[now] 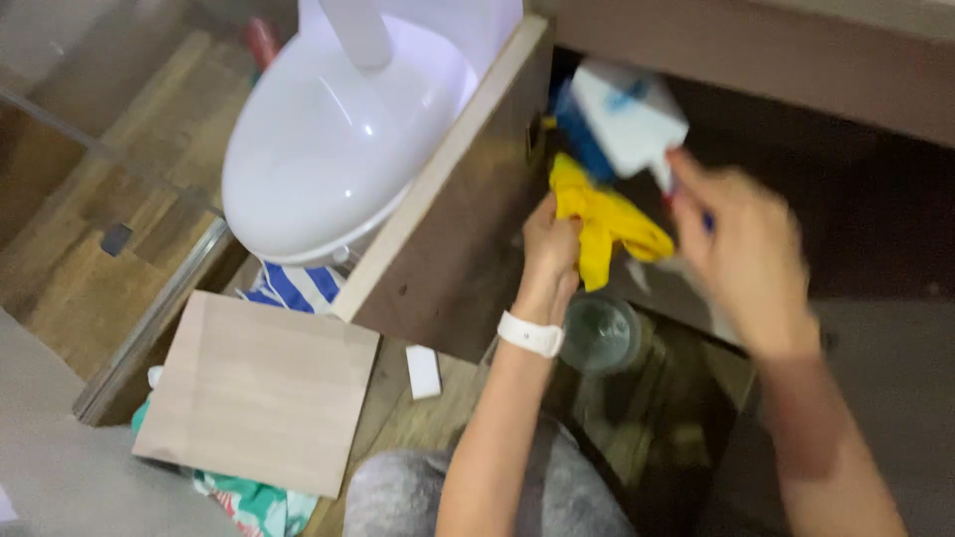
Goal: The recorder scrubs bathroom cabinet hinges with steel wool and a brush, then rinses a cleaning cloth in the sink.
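While L fingers (550,231) clutch yellow glove (602,224), R fingers (696,184) pinch box (627,114).

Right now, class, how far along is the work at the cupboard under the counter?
Done: the cupboard door stands open.
In hand: the left hand grips a yellow glove at the opening; the right hand, blurred, is at a white and blue box.
Left: a clear jar sits inside below, and a small white block and a loose board lie on the floor.

right hand (741,254) blurred (grip unclear), toilet (338,139) cropped
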